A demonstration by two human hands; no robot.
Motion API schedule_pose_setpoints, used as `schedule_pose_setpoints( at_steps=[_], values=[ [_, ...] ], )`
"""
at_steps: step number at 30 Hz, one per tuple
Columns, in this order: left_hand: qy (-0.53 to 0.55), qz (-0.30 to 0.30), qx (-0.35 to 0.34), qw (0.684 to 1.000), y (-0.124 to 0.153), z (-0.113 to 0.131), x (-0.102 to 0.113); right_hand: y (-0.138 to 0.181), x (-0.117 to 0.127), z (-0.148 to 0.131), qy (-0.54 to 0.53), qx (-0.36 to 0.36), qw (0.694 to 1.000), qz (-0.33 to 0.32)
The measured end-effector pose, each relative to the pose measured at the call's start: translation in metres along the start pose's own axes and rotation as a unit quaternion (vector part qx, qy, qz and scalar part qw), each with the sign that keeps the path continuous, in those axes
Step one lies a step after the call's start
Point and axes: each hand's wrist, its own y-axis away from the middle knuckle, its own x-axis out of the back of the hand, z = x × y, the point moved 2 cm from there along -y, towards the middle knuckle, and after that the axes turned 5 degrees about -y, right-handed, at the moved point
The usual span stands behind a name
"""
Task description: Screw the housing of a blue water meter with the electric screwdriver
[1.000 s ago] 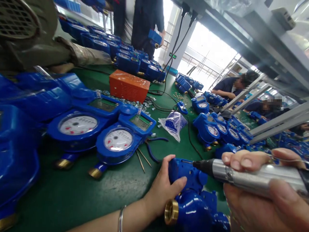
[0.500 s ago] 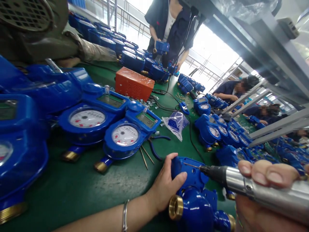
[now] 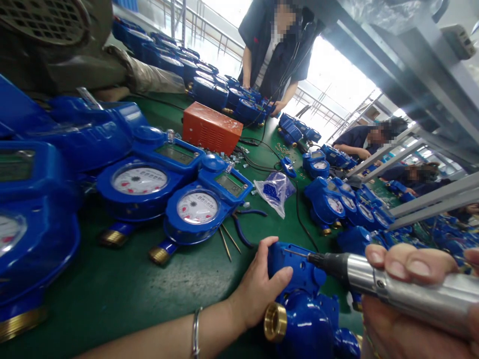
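Through the head camera I see the left hand (image 3: pixel 249 294) gripping a blue meter (image 3: pixel 309 319), and the right hand (image 3: pixel 396 326) holding a silver screwdriver (image 3: pixel 368 274) with its thin bit over that meter, though whether they touch I can't tell. Left of the meter I see dial meters (image 3: pixel 196 207); beyond it, pliers (image 3: pixel 254 212), a plastic bag (image 3: pixel 277 192), an orange box (image 3: pixel 211 128) and, farthest, a co-worker (image 3: pixel 295 57).

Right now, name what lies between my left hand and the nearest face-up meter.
The head view shows two thin rods and blue pliers between your left hand and that meter.
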Motion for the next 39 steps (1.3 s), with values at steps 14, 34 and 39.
schedule_pose_setpoints(
  at_steps=[14, 34, 39],
  values=[
    [-0.035, -0.008, -0.027, 0.999, -0.001, -0.005, 0.000, 0.006, -0.012, -0.011, 0.047, -0.009, 0.997, -0.055],
    [0.049, 0.023, -0.029, 0.998, 0.009, 0.006, 0.000, 0.008, -0.007, -0.004, 0.036, -0.003, 0.999, -0.028],
    [0.089, 0.048, -0.029, 0.994, 0.011, 0.002, -0.001, 0.004, 0.002, -0.004, 0.030, 0.022, 0.999, -0.017]
  ],
)
